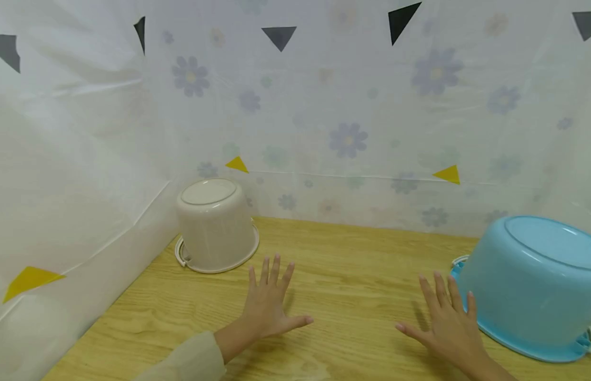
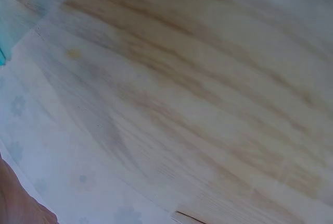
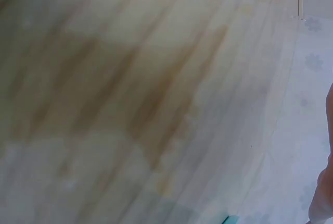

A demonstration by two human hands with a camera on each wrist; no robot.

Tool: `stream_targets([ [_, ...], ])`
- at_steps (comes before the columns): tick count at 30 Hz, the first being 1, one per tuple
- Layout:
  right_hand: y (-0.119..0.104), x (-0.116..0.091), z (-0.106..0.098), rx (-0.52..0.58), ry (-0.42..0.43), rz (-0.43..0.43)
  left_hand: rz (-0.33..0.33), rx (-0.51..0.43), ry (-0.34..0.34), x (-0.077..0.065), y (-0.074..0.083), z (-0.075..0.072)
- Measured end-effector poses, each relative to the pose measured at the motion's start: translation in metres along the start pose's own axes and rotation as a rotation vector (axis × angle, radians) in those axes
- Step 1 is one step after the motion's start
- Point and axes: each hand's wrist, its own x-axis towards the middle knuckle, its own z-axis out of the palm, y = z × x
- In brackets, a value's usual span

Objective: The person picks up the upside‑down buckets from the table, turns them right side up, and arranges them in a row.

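Observation:
Both hands are spread over the wooden table with nothing in them. In the head view my left hand point(image 1: 267, 308) has its fingers fanned and its thumb out to the right, just in front of an upturned cream bucket point(image 1: 216, 227). My right hand point(image 1: 449, 323) is likewise spread, thumb toward the left. Its fingertips overlap the near left side of a larger upturned blue bucket point(image 1: 538, 291) in this view. Each wrist view shows mostly tabletop, with only part of the left hand point(image 2: 21, 198) and of the right hand point(image 3: 323, 182) at the edge.
The wood-grain table point(image 1: 333, 275) meets a white flower-print curtain point(image 1: 300, 116) at the back and a plain white sheet point(image 1: 76, 159) on the left. Black and yellow triangles point(image 1: 30, 280) mark these sheets. The cream bucket stands back left, the blue one at the right edge.

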Motion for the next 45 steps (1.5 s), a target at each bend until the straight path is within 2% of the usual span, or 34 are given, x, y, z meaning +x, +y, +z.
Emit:
stream_targets([
  [6, 0.004, -0.003, 0.001, 0.013, 0.036, -0.012, 0.004, -0.003, -0.013, 0.0, 0.002, 0.001],
  [11, 0.007, -0.007, 0.001, 0.014, 0.022, -0.008, -0.005, -0.009, -0.049, 0.002, 0.004, 0.001],
  [15, 0.01, -0.009, 0.001, 0.009, 0.003, -0.004, -0.014, -0.015, -0.067, 0.004, 0.005, 0.001],
  [23, 0.016, -0.014, -0.002, 0.018, -0.102, 0.028, -0.021, -0.045, -0.108, 0.006, 0.008, 0.004],
  [36, 0.03, -0.023, -0.002, 0.014, -0.122, 0.031, -0.011, -0.065, -0.146, 0.01, 0.016, 0.005],
  [45, 0.043, -0.03, -0.001, 0.021, -0.186, 0.064, 0.008, -0.081, -0.171, 0.014, 0.021, 0.012],
])
